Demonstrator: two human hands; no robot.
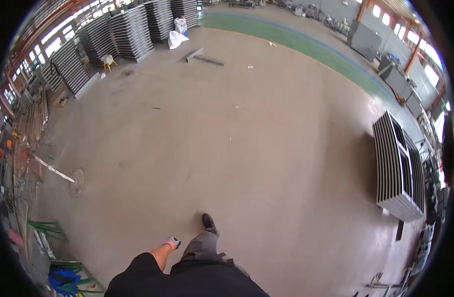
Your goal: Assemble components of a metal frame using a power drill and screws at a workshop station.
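Note:
My left hand, in a grey-white glove with dark finger ends, hangs beside my left thigh. Its fingers look curled in, and nothing shows in them. It touches no object, and the bare concrete floor lies below it. My right hand is out of the picture. A dark shoe of mine is set forward on the floor, under a grey trouser leg.
Tall stacks of grey metal frames stand at the far left. Another frame stack is on the right. A white pole on a round base and green metal stands are at left. Metal bars lie ahead, before a green walkway.

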